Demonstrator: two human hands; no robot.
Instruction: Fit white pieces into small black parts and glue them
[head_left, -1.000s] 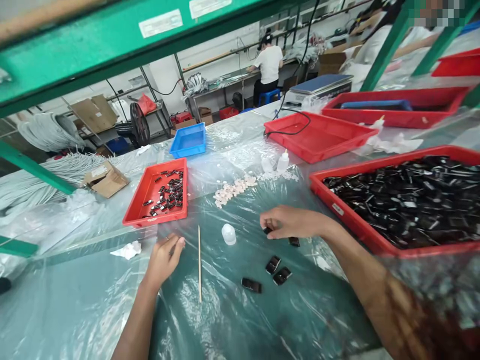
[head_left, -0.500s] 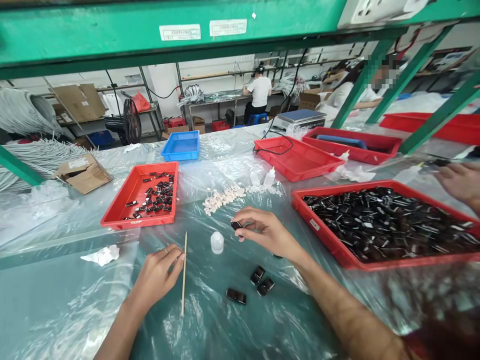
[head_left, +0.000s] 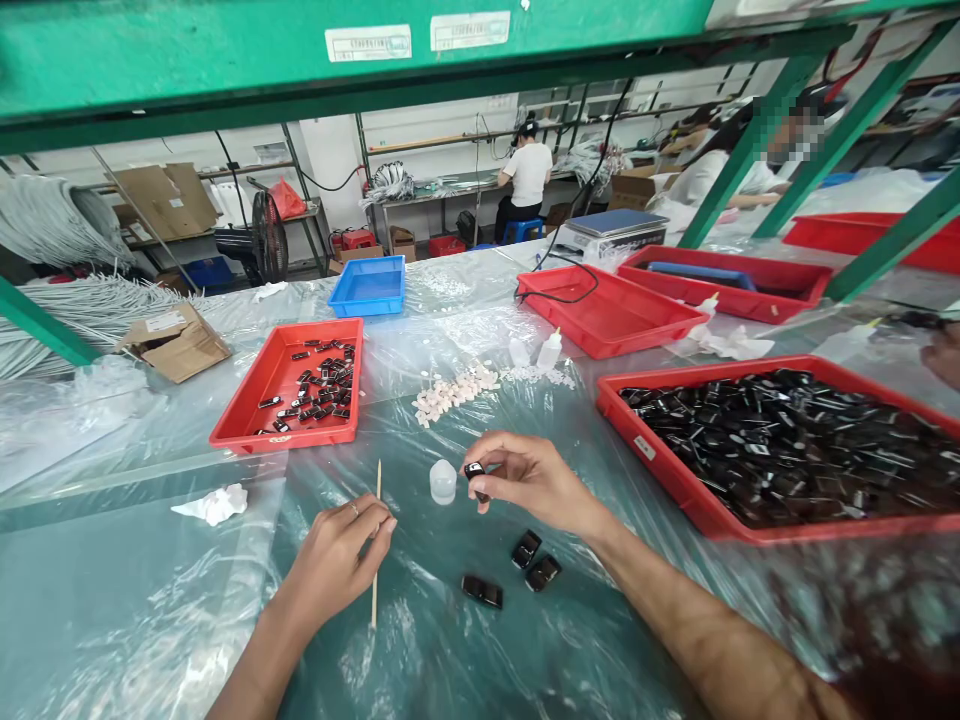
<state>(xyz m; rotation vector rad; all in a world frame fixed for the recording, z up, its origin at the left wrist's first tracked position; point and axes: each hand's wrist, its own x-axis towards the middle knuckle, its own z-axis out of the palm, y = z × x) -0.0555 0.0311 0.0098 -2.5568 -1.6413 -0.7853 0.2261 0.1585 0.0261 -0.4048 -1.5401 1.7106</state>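
Clear plastic sheeting point(head_left: 187, 600) covers the green work table point(head_left: 420, 660). At left, a red plastic tray point(head_left: 244, 405) contains small glossy black blocks point(head_left: 328, 390), gathered toward its right side. Farther back stands a shallow blue plastic tray point(head_left: 367, 290). At right, a large red plastic tray point(head_left: 675, 488) is heaped with shiny black pieces point(head_left: 780, 440).

Right hand point(head_left: 529, 480): thumb and fingers pinched on a glossy black block-shaped part point(head_left: 475, 480), white-marked on top, just right of the translucent white plastic cup point(head_left: 442, 483). Three similar black parts point(head_left: 481, 591) lie nearer, on the sheeting. Left hand point(head_left: 345, 550): fingers curled, thumb near forefinger, at a thin pale wooden stick point(head_left: 374, 600); whether it grips or merely touches the stick cannot be told.
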